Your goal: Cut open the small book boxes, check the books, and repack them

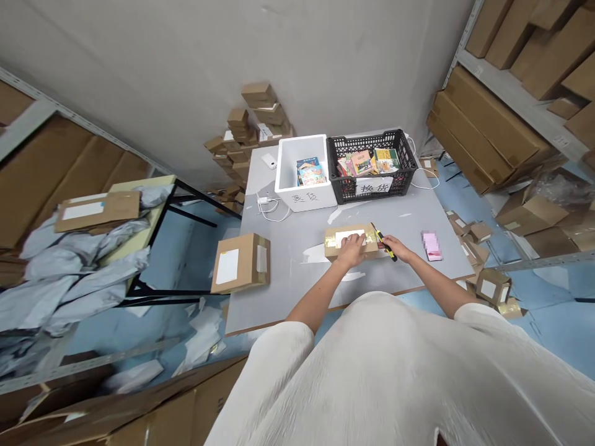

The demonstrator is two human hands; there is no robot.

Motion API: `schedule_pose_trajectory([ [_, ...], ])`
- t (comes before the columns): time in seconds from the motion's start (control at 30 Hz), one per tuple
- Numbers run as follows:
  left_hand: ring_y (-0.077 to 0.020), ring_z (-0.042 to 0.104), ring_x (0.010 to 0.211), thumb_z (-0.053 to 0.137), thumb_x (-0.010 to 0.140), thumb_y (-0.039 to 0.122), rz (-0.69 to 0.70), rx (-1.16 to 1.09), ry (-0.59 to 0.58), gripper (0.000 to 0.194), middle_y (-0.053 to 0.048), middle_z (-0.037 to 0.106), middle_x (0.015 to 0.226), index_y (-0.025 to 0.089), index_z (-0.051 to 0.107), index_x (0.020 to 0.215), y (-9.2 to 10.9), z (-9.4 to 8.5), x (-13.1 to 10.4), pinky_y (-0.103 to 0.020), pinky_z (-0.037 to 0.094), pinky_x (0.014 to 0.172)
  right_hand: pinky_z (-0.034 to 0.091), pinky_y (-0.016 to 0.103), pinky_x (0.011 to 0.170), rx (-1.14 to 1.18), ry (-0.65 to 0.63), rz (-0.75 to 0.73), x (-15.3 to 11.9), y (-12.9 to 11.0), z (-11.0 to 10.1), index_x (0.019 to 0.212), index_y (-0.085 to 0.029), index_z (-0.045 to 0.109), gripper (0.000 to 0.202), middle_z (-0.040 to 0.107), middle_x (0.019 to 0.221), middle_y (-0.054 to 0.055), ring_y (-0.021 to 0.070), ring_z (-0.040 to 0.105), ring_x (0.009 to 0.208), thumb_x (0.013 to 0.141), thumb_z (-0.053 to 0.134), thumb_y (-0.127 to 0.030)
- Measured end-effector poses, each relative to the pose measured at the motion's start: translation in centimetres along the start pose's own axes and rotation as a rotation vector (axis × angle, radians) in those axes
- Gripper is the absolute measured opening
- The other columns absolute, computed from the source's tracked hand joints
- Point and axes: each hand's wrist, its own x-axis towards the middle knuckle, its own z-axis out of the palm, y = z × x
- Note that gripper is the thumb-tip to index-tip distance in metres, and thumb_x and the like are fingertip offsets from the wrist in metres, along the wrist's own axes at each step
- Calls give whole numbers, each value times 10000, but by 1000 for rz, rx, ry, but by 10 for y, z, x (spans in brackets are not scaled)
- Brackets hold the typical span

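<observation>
A small cardboard box [331, 238] with a white label and shiny tape lies near the front middle of the grey table. My left hand [352, 250] presses down on the label side of it, fingers resting on the surface and gripping nothing. A yellow and black utility knife [388, 248] is in my right hand [398, 247], closed around its handle. The front end of the knife is at the taped right end of the box. Whether the blade is cutting into the tape is too small to tell.
Behind the box stand a white foam bin [307, 199] and a black plastic crate [332, 170] with booklets. A larger carton [248, 260] sits at the table's left edge [235, 310], a pink phone-like object [432, 246] at right. Shelves with cartons [488, 136] flank the table.
</observation>
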Motion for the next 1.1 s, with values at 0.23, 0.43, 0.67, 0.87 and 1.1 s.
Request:
schedule_pose_trajectory([
  [0.23,-355,573,1372,847,831,297,37,20,21,723,-143,604,1423,255,530,1480,5,13,4,-496,409,1188,546,267,654,-246,-9,11,-10,1,-24,898,-223,650,350,796,955,70,184,727,738,981,629,-563],
  [0.43,-351,638,1278,900,769,247,29,5,52,632,-136,608,1354,239,608,1329,2,19,9,-497,447,1178,510,279,708,-688,-105,-178,-14,-17,-60,1025,-224,740,354,772,854,36,186,694,714,999,630,-559],
  [0.67,-333,633,1319,903,769,216,46,-16,80,707,-125,592,1382,254,550,1380,3,24,7,-571,306,1314,481,327,825,-1318,-181,-269,10,-53,-60,1278,-276,787,352,830,1166,96,283,746,1017,1066,545,-419],
  [0.87,-329,604,1372,856,826,244,34,-2,67,684,-131,580,1413,252,518,1420,5,23,2,-567,272,1339,477,343,819,-1170,-173,-274,38,-58,-52,983,-293,822,108,820,906,70,289,737,944,918,776,-366],
  [1.1,-336,601,1379,843,816,247,17,-23,47,693,-124,577,1426,269,522,1430,5,22,3,-596,277,1334,483,287,615,-607,-274,-18,18,-28,-61,806,-242,746,407,706,624,-2,180,629,595,785,866,-630],
])
